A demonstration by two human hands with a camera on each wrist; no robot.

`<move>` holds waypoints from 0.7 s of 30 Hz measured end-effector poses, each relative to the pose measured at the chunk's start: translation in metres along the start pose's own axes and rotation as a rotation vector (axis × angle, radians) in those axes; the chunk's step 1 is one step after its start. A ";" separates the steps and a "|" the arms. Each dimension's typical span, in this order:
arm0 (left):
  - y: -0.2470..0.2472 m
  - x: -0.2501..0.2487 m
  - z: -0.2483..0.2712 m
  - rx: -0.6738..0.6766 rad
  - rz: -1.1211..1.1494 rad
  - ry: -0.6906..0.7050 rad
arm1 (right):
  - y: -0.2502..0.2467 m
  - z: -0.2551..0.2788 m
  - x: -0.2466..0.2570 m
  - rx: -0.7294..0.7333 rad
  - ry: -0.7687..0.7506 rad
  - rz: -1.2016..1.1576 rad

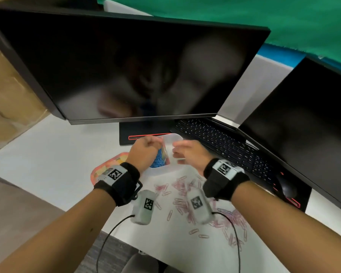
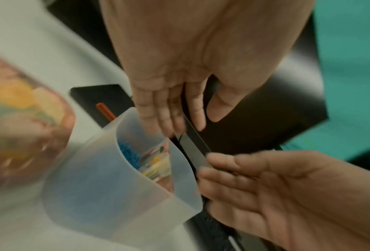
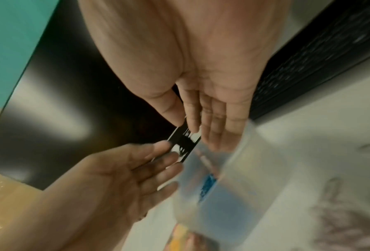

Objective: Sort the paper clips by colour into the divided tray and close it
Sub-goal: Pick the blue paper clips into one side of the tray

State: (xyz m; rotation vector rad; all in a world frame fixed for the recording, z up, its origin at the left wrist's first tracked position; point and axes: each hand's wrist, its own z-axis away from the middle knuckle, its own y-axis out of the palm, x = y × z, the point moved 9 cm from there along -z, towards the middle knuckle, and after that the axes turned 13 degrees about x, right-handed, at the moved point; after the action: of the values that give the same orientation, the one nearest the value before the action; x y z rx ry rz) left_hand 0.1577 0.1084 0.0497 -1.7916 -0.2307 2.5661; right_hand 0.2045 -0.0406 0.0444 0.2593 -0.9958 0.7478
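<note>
A translucent plastic tray (image 1: pixel 170 141) stands tilted on the desk between my hands, its thin wall bent; the left wrist view shows this tray (image 2: pixel 106 186) holding blue paper clips (image 2: pixel 129 156) and some mixed coloured ones. My left hand (image 2: pixel 192 118) lays nearly straight fingers on its upper rim. My right hand (image 3: pixel 199 134) touches the opposite edge with straight fingers. In the head view the left hand (image 1: pixel 148 144) and right hand (image 1: pixel 180 150) are blurred. Several pink paper clips (image 1: pixel 185 190) lie scattered on the white surface under my wrists.
A pink-rimmed dish with yellow and green patches (image 1: pixel 108 166) lies left of the tray. A large dark monitor (image 1: pixel 126 71) hangs close above. A black keyboard (image 1: pixel 224 142), a mouse (image 1: pixel 285 186) and a second screen (image 1: pixel 307 119) fill the right side.
</note>
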 end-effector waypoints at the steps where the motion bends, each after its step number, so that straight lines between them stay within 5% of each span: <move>1: 0.005 -0.006 0.002 0.033 -0.072 0.062 | -0.015 0.011 -0.011 -0.025 -0.003 0.011; 7: 0.094 -0.007 0.016 0.402 -0.578 0.222 | -0.103 0.097 -0.129 -0.217 0.220 0.307; 12: 0.181 0.021 0.020 0.639 -0.795 0.247 | -0.128 0.155 -0.176 -0.376 0.344 0.443; 21: 0.281 0.059 0.021 0.789 -1.137 0.217 | -0.150 0.179 -0.221 -0.494 0.408 0.378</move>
State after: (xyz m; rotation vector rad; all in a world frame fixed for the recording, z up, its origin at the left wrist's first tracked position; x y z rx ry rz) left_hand 0.1404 -0.1667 -0.0326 -1.0909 -0.1316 1.3523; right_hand 0.1149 -0.3416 -0.0232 -0.5072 -0.8119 0.8256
